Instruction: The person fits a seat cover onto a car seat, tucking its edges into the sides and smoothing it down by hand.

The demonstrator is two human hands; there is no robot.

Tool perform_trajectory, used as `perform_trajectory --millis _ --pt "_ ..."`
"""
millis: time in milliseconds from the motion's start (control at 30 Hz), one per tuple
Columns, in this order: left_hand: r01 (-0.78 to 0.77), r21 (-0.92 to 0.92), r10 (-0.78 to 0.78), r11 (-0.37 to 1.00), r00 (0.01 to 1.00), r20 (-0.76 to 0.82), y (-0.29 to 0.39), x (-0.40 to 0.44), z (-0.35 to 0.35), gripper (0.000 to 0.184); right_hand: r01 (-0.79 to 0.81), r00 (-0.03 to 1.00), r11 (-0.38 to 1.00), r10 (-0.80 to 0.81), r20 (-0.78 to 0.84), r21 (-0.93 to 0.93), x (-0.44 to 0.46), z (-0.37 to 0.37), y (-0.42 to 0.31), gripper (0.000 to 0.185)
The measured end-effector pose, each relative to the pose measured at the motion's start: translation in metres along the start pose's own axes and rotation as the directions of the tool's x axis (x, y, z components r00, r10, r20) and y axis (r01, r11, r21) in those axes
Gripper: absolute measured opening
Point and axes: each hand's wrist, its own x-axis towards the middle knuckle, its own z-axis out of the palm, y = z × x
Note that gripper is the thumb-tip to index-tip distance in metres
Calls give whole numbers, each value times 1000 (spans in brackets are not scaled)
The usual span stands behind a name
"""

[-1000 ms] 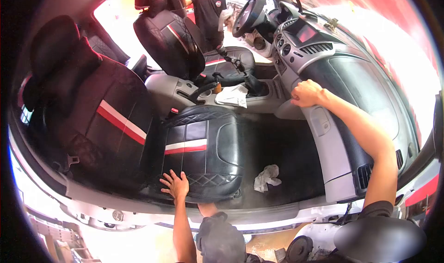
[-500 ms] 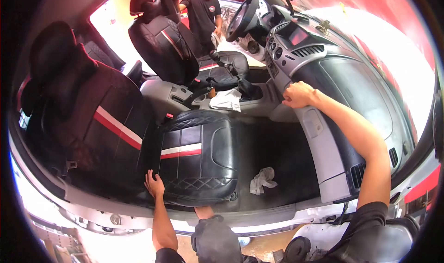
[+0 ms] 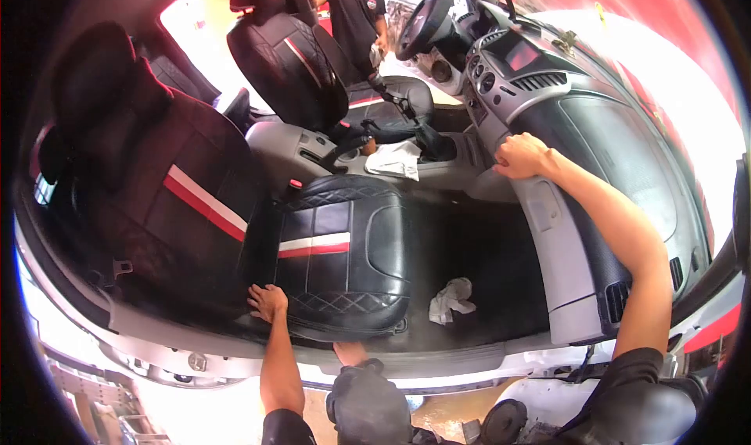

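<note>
My left hand (image 3: 268,302) rests with fingers apart at the door-side rear corner of the black front seat cushion (image 3: 375,242), where it meets the backrest (image 3: 207,144). My right hand (image 3: 522,156) has its fingers curled in at the inner end of the dashboard (image 3: 606,144), above the grey glove box (image 3: 547,210). Whatever may be inside those fingers is hidden. Both seat parts carry a white and red stripe. A crumpled white cloth (image 3: 451,300) lies on the dark footwell floor (image 3: 501,281), between the cushion and the glove box.
Another white cloth (image 3: 393,160) lies on the centre console, beside the gear lever (image 3: 432,141). Across the car, a person (image 3: 356,19) stands by the other front seat (image 3: 289,69) and the steering wheel (image 3: 425,23). The door sill (image 3: 446,363) runs along the near side.
The view has shifted slightly, so the interior sits a little farther right. Both hands keep about the same places on the seat and dashboard.
</note>
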Motion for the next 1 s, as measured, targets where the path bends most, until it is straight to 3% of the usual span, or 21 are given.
perform_trajectory --millis 67,300,1000 --pt "-60 16 61 998 997 -52 3 -4 -2 57 1 1000 1000 -1 11 -11 2 1 2 35" --pt "-55 102 58 993 998 -26 8 -6 -6 57 -7 1000 1000 7 4 9 3 0 2 35" --pt "-63 96 66 993 997 -32 9 -8 -7 58 -17 1000 999 17 13 34 1 -5 -1 35"
